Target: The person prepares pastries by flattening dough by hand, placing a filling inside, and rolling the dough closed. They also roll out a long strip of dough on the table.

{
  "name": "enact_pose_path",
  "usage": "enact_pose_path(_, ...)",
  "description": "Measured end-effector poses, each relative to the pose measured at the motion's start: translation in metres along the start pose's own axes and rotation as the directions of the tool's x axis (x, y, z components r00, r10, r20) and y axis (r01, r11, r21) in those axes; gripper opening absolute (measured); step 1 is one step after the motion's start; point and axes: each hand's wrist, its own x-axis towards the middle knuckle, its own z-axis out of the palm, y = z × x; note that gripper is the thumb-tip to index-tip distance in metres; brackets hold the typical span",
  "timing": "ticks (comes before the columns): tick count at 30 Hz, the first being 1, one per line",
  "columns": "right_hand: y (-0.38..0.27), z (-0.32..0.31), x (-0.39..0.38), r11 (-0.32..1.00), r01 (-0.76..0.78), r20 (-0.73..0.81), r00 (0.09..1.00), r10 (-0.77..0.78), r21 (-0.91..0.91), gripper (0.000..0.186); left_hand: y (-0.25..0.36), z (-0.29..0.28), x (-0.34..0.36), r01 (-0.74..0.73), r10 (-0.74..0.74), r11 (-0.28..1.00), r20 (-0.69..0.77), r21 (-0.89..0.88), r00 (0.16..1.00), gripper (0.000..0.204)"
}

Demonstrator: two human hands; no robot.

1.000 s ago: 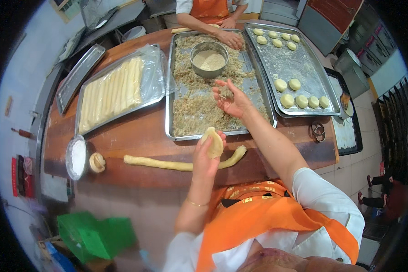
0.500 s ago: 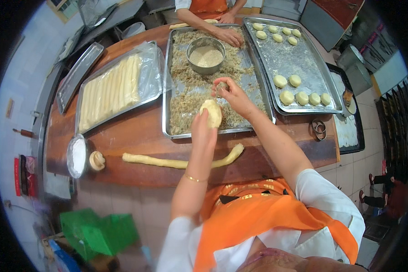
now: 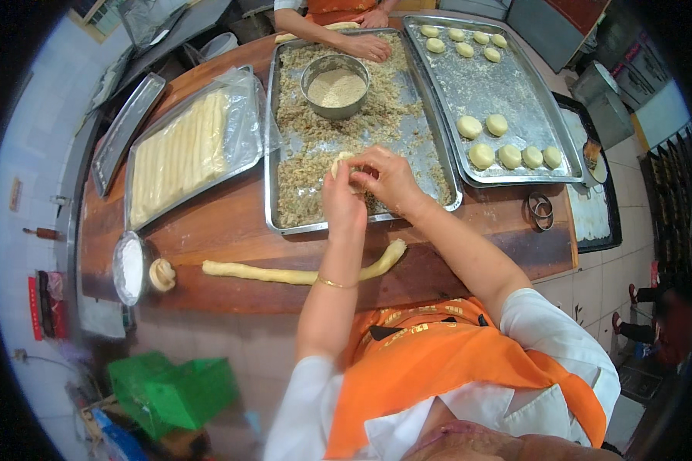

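Over the near part of the crumbly filling (image 3: 300, 188), my left hand (image 3: 344, 203) cups a pale yellow piece of dough (image 3: 339, 161). My right hand (image 3: 390, 180) meets it from the right, its bent fingers pressed onto the dough. Both hands cover most of the piece, and any filling inside is hidden. The filling lies loose on a large metal tray (image 3: 437, 115), around a round metal bowl (image 3: 335, 113) of pale crumbs. Below my wrists, a long dough rope (image 3: 269, 272) rests on the wooden table (image 3: 207, 242).
Round dough pieces (image 3: 481, 157) sit on a floured tray (image 3: 507, 92) at right, near metal rings (image 3: 540, 211). At left are dough strips (image 3: 181, 150) under plastic, a flour bowl (image 3: 132, 265) and a coiled dough lump (image 3: 161, 274). A co-worker's hand (image 3: 367, 48) touches the far filling.
My right hand, which held a clump of filling above the dough, has come down onto the dough in my left hand. The co-worker's hand has shifted slightly on the filling.
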Motion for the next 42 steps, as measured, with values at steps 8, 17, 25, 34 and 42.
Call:
enact_pose_path(8,0.000,0.004,-0.009,0.998,0.063,-0.028,0.998,-0.062,0.010,0.028,-0.006,0.000,-0.006,-0.014,0.017,0.998,-0.042,0.060,0.999,0.022)
enact_pose_path(17,0.004,0.005,-0.011,0.993,0.114,-0.085,0.990,-0.114,-0.004,0.021,0.003,0.000,-0.014,-0.013,0.004,0.953,0.031,0.302,0.999,0.030)
enact_pose_path(25,-0.028,0.003,-0.003,0.989,0.149,-0.136,0.980,-0.148,-0.002,0.019,0.016,0.022,-0.007,-0.107,0.108,0.988,-0.008,0.115,0.994,0.048)
enact_pose_path(34,0.010,-0.019,0.044,0.675,0.095,-0.286,0.857,-0.430,-0.731,0.031,-0.012,0.035,0.021,-0.020,-0.056,0.949,-0.229,-0.316,0.972,0.040)
enact_pose_path(42,0.013,0.007,0.037,0.668,-0.119,-0.333,0.921,-0.202,-0.735,0.043,-0.009,0.065,0.026,-0.323,0.356,0.922,-0.140,0.216,0.924,0.042)
